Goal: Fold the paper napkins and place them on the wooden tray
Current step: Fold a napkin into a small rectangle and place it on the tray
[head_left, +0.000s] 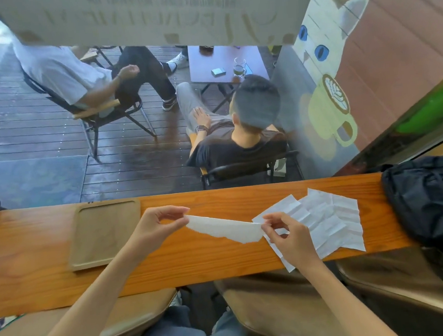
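Observation:
A white paper napkin point(225, 227) hangs in the air above the wooden counter point(222, 263), stretched between both hands. My left hand point(157, 223) pinches its left end and my right hand point(286, 233) pinches its right end. The napkin sags in the middle and looks doubled over. To the right, several creased unfolded napkins point(330, 220) lie flat on the counter, partly behind my right hand. The wooden tray point(89, 257) lies flat on the counter to the left of my left hand, with nothing on it.
A black bag point(429, 199) sits on the counter's right end, next to the napkins. Beyond the counter's far edge, a window looks down on two seated people and a small table. Brown stool seats point(279, 309) stand below the counter's near edge.

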